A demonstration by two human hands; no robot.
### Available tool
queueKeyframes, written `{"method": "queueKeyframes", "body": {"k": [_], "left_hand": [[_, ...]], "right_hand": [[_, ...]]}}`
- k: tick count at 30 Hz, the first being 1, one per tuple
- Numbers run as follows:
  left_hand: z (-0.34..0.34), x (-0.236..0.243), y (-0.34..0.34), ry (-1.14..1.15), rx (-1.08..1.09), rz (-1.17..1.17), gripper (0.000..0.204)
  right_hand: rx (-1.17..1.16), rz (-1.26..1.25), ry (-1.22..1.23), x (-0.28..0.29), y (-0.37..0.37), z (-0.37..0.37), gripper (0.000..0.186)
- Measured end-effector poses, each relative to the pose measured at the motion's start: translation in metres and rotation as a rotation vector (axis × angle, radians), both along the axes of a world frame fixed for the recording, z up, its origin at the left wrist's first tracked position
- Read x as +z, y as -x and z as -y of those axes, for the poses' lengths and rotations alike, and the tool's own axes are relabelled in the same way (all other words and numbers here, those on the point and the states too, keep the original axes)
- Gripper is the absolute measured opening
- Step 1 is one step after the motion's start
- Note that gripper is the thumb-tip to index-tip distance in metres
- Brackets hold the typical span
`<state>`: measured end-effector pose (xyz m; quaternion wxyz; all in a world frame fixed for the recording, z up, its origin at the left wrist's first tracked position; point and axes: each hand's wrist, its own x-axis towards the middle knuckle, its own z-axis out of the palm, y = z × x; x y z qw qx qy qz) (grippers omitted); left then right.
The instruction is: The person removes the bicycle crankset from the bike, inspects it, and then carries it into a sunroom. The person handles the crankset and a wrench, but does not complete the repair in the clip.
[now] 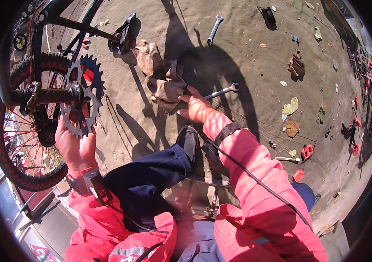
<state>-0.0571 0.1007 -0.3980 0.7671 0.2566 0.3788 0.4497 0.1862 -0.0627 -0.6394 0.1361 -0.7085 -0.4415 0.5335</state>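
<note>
- My left hand (77, 148) grips the gear (96, 98) from below.
- My right hand (200, 109), fingers apart, seems to want the cloth (162, 85), right of the gear.
- Grabbing it calls for a pinch.

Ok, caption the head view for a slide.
Left hand at a chainring, right hand by a crumpled brown cloth on the ground.

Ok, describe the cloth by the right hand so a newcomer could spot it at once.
Start at the wheel on the left and move right past the toothed ring. The cloth lies on the ground between the pedal and the right hand. It is tan and crumpled, and looks much larger than the brown scrap farther right.
</note>
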Motion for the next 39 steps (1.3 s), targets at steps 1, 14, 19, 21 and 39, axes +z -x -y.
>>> {"method": "queueKeyframes", "body": {"k": [1, 14, 19, 21, 39], "left_hand": [[0.001, -0.001, 0.005, -0.056, 0.05, -0.101, 0.024], [-0.008, 0.0, 0.03, 0.078, -0.053, 0.159, 0.028], [-0.009, -0.002, 0.033, 0.023, 0.01, 0.061, 0.029], [-0.008, -0.001, 0.029, 0.017, 0.024, 0.041, 0.029], [-0.026, -0.004, 0.023, 0.061, 0.071, 0.079, 0.035]], "right_hand": [[-0.027, -0.062, 0.042, -0.006, 0.005, -0.008, 0.07], [0.074, -0.308, -0.405, -0.009, 0.133, -0.055, 0.06], [0.364, -0.613, -0.482, 0.047, 0.189, -0.06, 0.051], [0.441, -0.551, -0.347, 0.041, 0.179, -0.055, 0.042], [-0.699, 0.748, -0.087, -0.075, -0.266, 0.174, 0.051]]}}
